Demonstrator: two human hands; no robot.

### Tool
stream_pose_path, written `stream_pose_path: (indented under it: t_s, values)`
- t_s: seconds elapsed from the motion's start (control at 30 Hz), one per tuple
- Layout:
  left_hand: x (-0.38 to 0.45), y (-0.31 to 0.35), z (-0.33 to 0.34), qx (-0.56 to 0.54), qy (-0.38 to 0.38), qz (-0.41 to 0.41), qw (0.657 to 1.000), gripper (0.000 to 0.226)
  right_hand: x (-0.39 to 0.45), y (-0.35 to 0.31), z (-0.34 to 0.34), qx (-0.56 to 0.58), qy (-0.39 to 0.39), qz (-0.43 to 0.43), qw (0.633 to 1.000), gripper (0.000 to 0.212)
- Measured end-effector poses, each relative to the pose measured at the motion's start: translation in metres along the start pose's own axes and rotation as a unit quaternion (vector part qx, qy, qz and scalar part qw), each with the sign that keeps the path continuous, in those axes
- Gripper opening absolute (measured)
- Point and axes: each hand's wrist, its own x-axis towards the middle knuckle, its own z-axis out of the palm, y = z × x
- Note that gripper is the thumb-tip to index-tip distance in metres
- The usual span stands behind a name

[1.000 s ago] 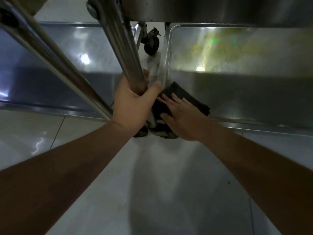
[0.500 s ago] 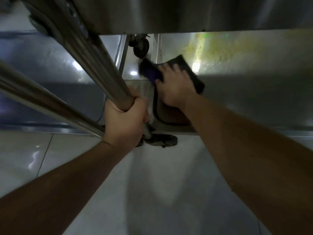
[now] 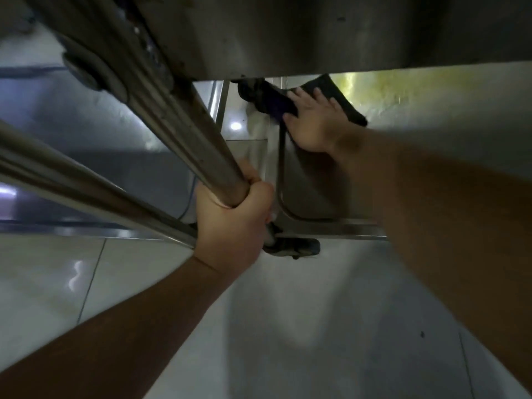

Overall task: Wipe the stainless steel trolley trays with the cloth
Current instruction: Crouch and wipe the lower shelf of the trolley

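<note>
Left hand (image 3: 234,218) wrapped tight round trolley post (image 3: 184,133), fingers curled at its lower end. Right hand (image 3: 312,122) flat with fingers spread, pressing dark cloth (image 3: 344,103) onto bottom tray (image 3: 311,194) near its far left corner, just under edge of upper tray (image 3: 316,33). Yellowish smears (image 3: 403,84) along tray's far side beyond cloth. Caster wheel (image 3: 293,246) below tray's near left corner, on pale tiled floor (image 3: 316,326).

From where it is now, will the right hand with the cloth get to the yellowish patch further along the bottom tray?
Probably yes. The right hand presses the cloth flat beside the yellowish patch; bare tray lies between. The upper shelf overhangs, hiding the far part.
</note>
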Motion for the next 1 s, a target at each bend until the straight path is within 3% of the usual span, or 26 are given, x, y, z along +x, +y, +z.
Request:
stream_pose_path:
  t_s: [0.13,0.27,0.4,0.47,0.57,0.67,0.77,0.9,1.0]
  values:
    - [-0.001,0.002,-0.001,0.004,-0.012,-0.016,1.000,0.029,0.002,-0.026,0.006,0.005,-0.008,-0.031,0.999,0.064]
    - [-0.002,0.001,-0.003,0.013,0.002,-0.022,1.000,0.029,-0.074,-0.003,0.019,-0.005,-0.026,-0.178,0.984,0.062]
    - [-0.002,0.001,-0.001,0.011,-0.001,-0.018,1.000,0.038,-0.156,0.037,0.025,-0.058,-0.091,-0.310,0.944,0.060]
    - [-0.003,0.002,0.000,0.020,0.000,-0.015,1.000,0.036,-0.147,0.042,0.019,-0.082,-0.082,-0.312,0.943,0.060]
    - [-0.004,0.003,0.000,0.021,0.005,-0.024,0.999,0.035,-0.085,0.029,0.004,-0.056,-0.020,-0.201,0.978,0.059]
    - [-0.004,0.005,0.000,0.022,-0.001,-0.023,0.999,0.032,-0.017,0.011,-0.011,-0.014,-0.009,-0.099,0.995,0.059]
    - [-0.005,0.005,0.000,0.028,-0.001,-0.027,0.999,0.028,0.002,0.006,-0.011,0.005,-0.014,-0.068,0.998,0.060]
    - [-0.006,0.005,-0.002,0.029,0.003,-0.041,0.999,0.021,-0.071,0.023,0.002,-0.028,-0.032,-0.174,0.984,0.059]
    - [-0.006,0.004,-0.002,0.029,0.003,-0.034,0.999,0.023,-0.140,0.042,0.010,-0.069,-0.117,-0.307,0.942,0.058]
